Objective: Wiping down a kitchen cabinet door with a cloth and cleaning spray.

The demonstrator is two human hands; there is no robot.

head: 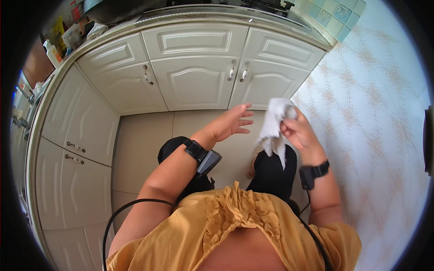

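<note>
My right hand (298,130) grips a crumpled white cloth (274,117), whose loose ends hang down over my right knee. To its left, my left hand (234,123) is held in the air with its fingers apart and nothing in them. A gap separates those fingertips from the cloth. Beyond both hands stand the white panelled cabinet doors (195,83) of a kitchen counter, with white-and-metal handles (232,70). Each wrist wears a black strapped device, the left one (203,159) and the right one (313,174).
A worktop edge (203,17) curves around the front and left. It carries a gas hob (264,6), a wok (112,10) and a pump bottle (52,54). A patterned wall (369,101) borders the right. Beige tiles (145,142) cover the floor. A black cable (110,220) loops by my left arm.
</note>
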